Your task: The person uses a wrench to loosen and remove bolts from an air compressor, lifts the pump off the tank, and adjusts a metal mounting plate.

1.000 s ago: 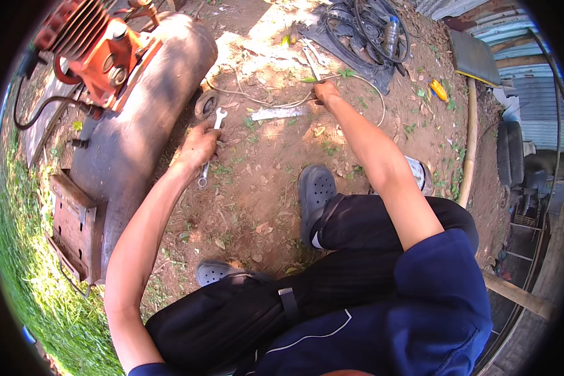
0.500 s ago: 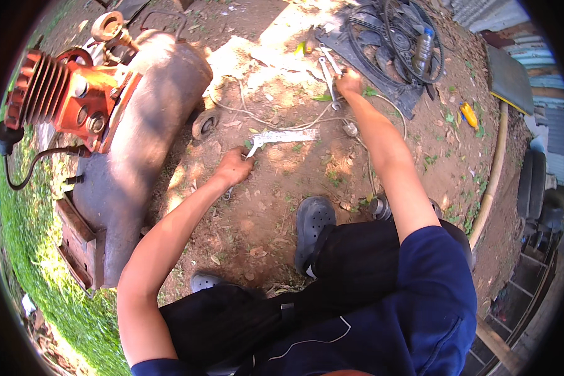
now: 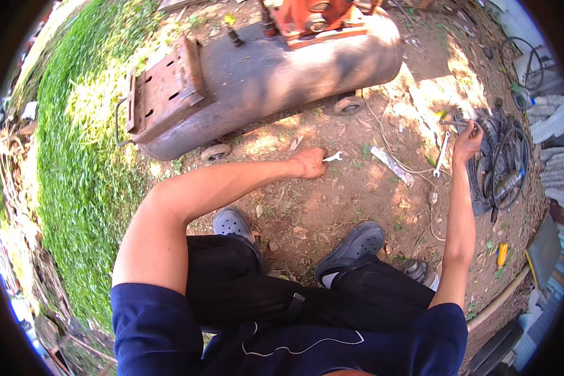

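Note:
My left hand (image 3: 309,163) is closed around a wrench (image 3: 334,156), whose pale open-ended jaw sticks out past the fingers over the dirt. Out to the right, my right hand (image 3: 468,144) grips another wrench (image 3: 455,123), pointing left from the fingertips. A long silver wrench (image 3: 442,154) lies on the ground just beside that hand. Between the hands rests a flat, whitish worn strip (image 3: 392,166). Beyond my left hand lies a rusty compressor tank (image 3: 263,81) with an orange-red pump (image 3: 313,22) on top.
Black belts and hoses (image 3: 511,150) lie in a pile at the right, with a clear plastic bottle (image 3: 509,183) on them. A pale cord (image 3: 413,168) crosses the dirt. A yellow object (image 3: 502,254) sits near a wooden pole (image 3: 498,299). Grass (image 3: 75,219) spreads at the left.
The view has swung left, so the tank now spans the top. My left hand still has its wrench, now away from the whitish strip. The right-hand wrench now points more sideways.

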The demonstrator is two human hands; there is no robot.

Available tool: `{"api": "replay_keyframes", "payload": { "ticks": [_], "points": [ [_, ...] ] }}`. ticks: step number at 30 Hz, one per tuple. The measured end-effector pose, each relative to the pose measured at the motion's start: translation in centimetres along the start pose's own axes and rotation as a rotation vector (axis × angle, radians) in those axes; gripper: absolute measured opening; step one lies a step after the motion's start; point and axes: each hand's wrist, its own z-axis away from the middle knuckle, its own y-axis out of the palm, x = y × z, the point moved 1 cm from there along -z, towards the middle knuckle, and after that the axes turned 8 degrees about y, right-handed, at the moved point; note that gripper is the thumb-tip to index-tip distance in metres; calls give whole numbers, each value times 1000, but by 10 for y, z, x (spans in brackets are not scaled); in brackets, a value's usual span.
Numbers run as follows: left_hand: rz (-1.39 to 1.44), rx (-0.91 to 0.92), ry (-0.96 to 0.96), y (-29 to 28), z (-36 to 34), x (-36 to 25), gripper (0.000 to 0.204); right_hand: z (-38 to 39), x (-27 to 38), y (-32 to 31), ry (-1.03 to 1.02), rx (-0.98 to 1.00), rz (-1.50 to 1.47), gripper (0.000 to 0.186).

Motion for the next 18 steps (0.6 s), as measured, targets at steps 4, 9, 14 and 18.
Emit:
{"api": "replay_keyframes", "payload": {
  "ticks": [4, 9, 14, 18],
  "points": [
    [35, -62, 41, -16, 38, 20, 34, 41, 88, 13, 170, 377, -565, 33],
    [37, -130, 51, -22, 68, 53, 35, 148, 221, 25, 507, 1036, -442, 37],
    [136, -161, 61, -44, 112, 54, 39, 214, 318, 36, 439, 1595, -177, 21],
    [207, -277, 63, -49, 121, 72, 44, 245, 384, 39, 139, 1697, -74, 23]
  ]
}}
